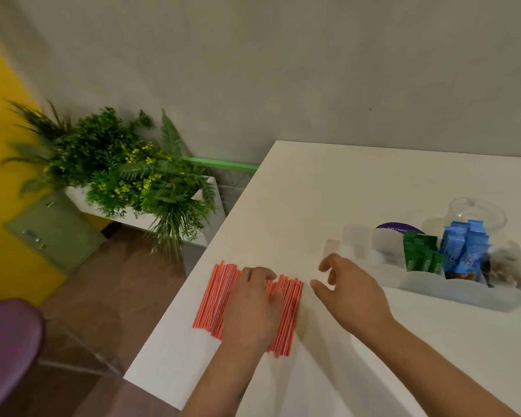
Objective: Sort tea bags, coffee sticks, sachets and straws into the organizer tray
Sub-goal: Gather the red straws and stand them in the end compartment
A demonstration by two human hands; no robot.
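At the near corner of the white table (328, 188), the left hand (250, 308) is lying flat on a spread of red straws (217, 296), while the right hand (352, 293) is hovering just beside them, loosely curled and empty, near the translucent organizer tray (451, 293) holding green sticks (420, 251) and blue sticks (466, 248).

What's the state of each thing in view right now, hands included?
straws: spread flat in a layer on the table, not yet in the tray
left hand: resting on the straws
right hand: hovering beside the straws, fingers loosely curled, holding nothing
organizer tray: partly filled
green sachets: upright in tray
blue sachets: upright in tray
glass jar: behind the tray
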